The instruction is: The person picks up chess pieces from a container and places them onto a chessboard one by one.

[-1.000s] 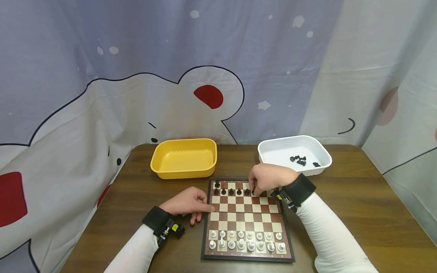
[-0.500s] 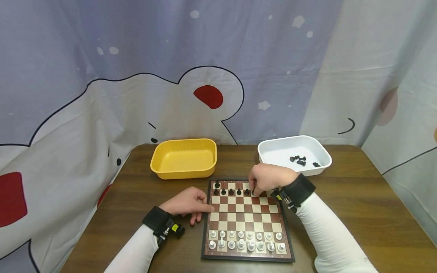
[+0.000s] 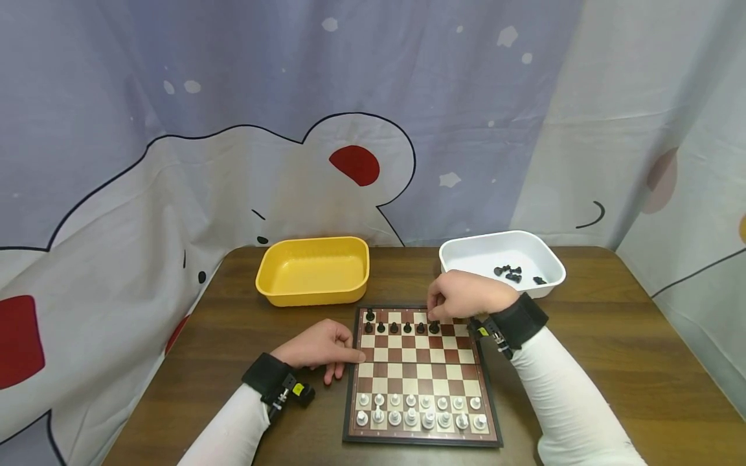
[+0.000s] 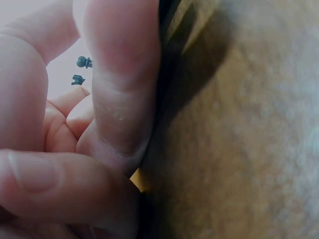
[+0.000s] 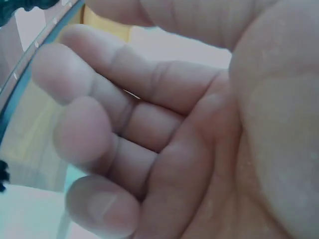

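My left hand lies at the left side of the chessboard, one straight finger resting on its border. Its other fingers are bent beside the board, close up in the left wrist view. Over the far right of the board hovers my right hand, thumb apart from loosely bent fingers and nothing between them. Just below its fingertips a black chess piece stands upright, ending a row of black pawns. Another black piece stands behind that row at the left corner.
White chess pieces fill the two near rows. A white tray at the back right holds several black pieces; the right forearm passes before it. A yellow tray stands at the back left of the wooden table.
My right hand has let go of the black chess piece and lifted slightly up and away from it. The piece now shows standing on the board. My left hand has stayed put.
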{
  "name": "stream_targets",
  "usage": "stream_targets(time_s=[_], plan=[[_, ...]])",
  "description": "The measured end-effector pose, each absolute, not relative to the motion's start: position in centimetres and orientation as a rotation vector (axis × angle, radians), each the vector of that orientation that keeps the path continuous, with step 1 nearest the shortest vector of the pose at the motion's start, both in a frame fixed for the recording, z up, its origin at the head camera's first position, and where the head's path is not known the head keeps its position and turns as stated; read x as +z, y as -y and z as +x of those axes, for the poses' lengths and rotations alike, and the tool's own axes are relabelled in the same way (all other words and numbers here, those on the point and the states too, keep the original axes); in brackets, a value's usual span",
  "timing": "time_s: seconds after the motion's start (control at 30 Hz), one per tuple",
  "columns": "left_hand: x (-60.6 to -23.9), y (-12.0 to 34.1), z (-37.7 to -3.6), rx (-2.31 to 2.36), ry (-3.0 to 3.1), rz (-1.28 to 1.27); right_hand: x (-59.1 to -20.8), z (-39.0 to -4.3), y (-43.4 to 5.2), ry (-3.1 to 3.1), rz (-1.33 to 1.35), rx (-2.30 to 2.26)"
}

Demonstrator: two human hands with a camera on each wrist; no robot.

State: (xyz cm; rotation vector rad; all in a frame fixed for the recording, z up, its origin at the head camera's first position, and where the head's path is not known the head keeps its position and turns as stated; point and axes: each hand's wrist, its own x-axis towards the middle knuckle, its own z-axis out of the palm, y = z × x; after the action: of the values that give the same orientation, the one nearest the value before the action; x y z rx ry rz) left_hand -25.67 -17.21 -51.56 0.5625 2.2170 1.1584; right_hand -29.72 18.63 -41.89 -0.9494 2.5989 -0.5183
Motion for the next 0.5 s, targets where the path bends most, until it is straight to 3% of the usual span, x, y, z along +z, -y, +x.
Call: stream_targets(time_s=[0.5], plan=[[-51.4,17.1,-25.6,1.155,-2.221,0.556,-40.8,-31.4,-22.3,-2.919,-0.936,-0.657]])
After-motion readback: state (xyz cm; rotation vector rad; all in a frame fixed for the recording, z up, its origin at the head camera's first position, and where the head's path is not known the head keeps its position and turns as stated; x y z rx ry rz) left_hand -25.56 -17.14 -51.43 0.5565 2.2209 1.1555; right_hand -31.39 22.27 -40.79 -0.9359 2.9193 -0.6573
